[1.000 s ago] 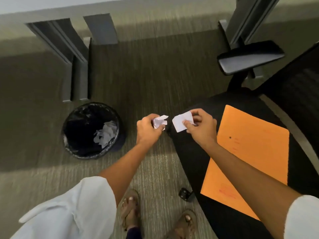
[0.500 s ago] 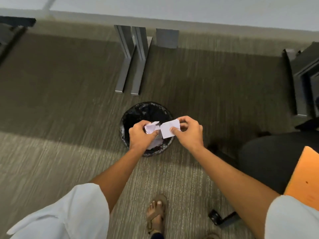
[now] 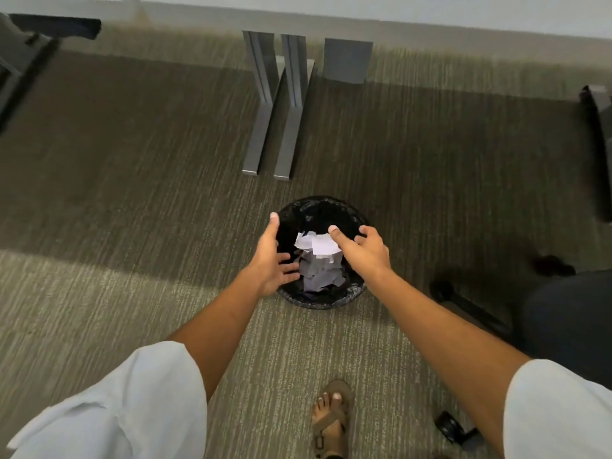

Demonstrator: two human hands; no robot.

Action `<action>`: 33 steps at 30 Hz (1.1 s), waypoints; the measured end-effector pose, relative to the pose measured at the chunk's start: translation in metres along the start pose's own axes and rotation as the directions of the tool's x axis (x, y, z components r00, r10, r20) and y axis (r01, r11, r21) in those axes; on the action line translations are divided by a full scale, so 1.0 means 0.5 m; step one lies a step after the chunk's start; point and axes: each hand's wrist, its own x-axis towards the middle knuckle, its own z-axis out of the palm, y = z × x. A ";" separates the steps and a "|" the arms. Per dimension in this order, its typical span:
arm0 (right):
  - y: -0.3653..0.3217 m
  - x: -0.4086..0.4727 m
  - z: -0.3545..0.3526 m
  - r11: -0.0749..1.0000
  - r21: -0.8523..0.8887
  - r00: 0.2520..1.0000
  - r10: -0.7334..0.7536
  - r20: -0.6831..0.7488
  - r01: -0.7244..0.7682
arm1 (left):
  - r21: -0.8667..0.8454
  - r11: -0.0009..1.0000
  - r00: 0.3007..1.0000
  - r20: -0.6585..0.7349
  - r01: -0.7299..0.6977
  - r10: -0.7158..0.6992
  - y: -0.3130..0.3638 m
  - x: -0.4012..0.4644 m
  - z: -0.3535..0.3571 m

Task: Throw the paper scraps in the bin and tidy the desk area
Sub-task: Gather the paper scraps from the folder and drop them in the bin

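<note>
A round black bin [image 3: 318, 203] with a black liner stands on the carpet in the middle of the view. White paper scraps [image 3: 314, 246] hang between my hands over its mouth, and more scraps [image 3: 319, 276] lie inside it. My left hand [image 3: 273, 256] is over the bin's left rim with fingers spread and holds nothing. My right hand [image 3: 362, 250] is over the right rim, fingers loose and apart, also holding nothing.
Grey desk legs [image 3: 275, 104] stand on the carpet behind the bin. A black office chair's base and castors [image 3: 470, 303] are at the right, another castor [image 3: 452, 425] near my sandalled foot [image 3: 331, 415]. Dark furniture [image 3: 599, 144] sits at the far right.
Both hands have let go of the paper scraps over the bin and spread open. The view has shifted further left, so the orange folder on the chair has left the picture.
</note>
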 end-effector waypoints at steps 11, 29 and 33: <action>0.050 -0.024 -0.082 0.800 0.516 0.949 0.213 0.233 -0.306 | -0.106 0.991 0.992 0.112 0.076 -0.064 -0.037 -0.008 -0.006; 0.317 -0.173 -0.574 0.865 0.492 0.695 0.295 -0.656 0.098 | 0.725 0.683 0.971 0.215 -0.089 -0.101 -0.273 -0.095 0.488; 0.441 -0.245 -0.715 0.918 0.390 0.494 0.370 -0.787 -0.066 | 0.781 0.595 0.942 0.316 -0.189 -0.115 -0.374 -0.141 0.618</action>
